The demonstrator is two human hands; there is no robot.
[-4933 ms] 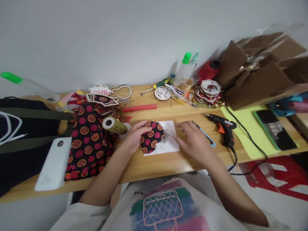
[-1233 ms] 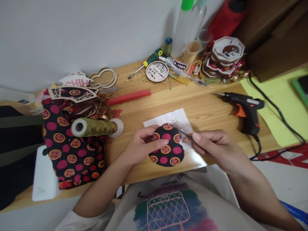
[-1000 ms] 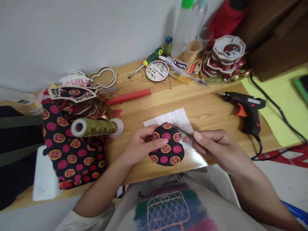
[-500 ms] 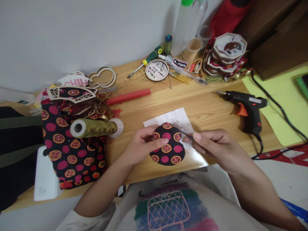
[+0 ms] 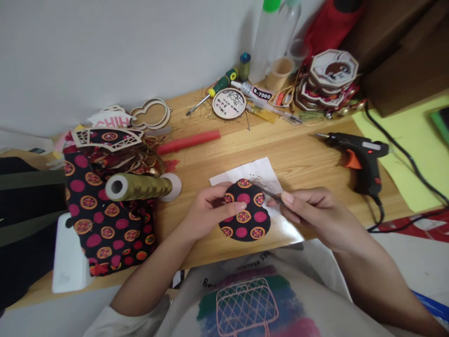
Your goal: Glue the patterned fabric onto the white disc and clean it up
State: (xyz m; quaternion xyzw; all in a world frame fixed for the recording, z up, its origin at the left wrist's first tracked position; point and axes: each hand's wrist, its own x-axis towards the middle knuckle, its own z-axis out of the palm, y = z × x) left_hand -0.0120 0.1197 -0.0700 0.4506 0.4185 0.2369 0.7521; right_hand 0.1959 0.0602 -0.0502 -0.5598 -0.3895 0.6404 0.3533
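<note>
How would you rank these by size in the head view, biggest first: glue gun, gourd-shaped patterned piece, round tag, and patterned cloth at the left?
1. patterned cloth
2. glue gun and gourd-shaped patterned piece: too alike to rank
3. round tag

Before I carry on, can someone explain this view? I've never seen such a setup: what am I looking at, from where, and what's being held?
There is no machine here: these are a person's bare hands, seen by a camera worn on the head, looking forward and down. The left hand holds a black patterned piece, thumb on top. The right hand pinches a thin dark tool, its exact type unclear. On the wooden table lie white paper, a glue gun, a screwdriver and patterned cloth.
</note>
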